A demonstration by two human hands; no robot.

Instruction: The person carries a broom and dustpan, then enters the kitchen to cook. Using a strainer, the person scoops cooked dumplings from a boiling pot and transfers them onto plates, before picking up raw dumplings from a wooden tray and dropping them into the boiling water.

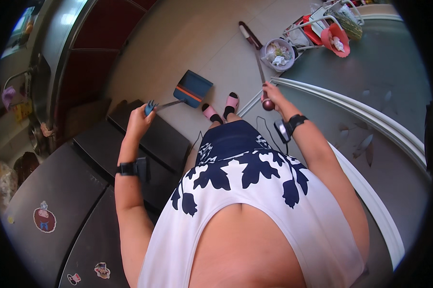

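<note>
My left hand (141, 120) is closed around the upper end of a long-handled dustpan, next to its blue comb-like top (151, 107). The dustpan's blue pan (193, 89), with an orange stripe, rests on the floor ahead of my feet. In my right hand (274, 97) is the handle of a broom (260, 66), its rounded dark pink end just below my fingers. The broom's head (250, 35) lies at the floor beside a round waste bin (279, 54) with a liner and rubbish in it. Its bristles are hard to make out.
A dark refrigerator (54, 187) with stickers stands at the left, near my left arm. Dark red cabinets (97, 27) line the upper left. At the right are frosted glass sliding doors with white frames (367, 104). A white rack (310, 23) holding a pink container (335, 39) stands behind the bin.
</note>
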